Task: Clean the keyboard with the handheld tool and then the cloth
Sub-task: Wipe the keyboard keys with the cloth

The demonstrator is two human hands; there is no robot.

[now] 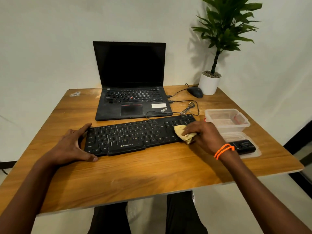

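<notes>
Right hand (202,135) fingers curled gripping cloth (183,133) on keyboard (135,137), left hand (72,146) fingers spread, bracing keyboard end

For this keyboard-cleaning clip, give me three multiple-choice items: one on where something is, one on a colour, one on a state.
1. Where is the handheld tool?
A. on the laptop
B. on a clear lid right of the keyboard
C. in the left hand

2. What colour is the cloth?
A. yellow
B. blue
C. white

3. What is the left hand doing?
A. holding the mouse
B. hanging off the table
C. bracing the keyboard's left end

Answers:
1. B: the black tool lies on the lid behind the right wrist.
2. A: the yellow cloth sits under the right hand on the keyboard.
3. C: thumb and fingers bracket the keyboard's left edge.
</notes>
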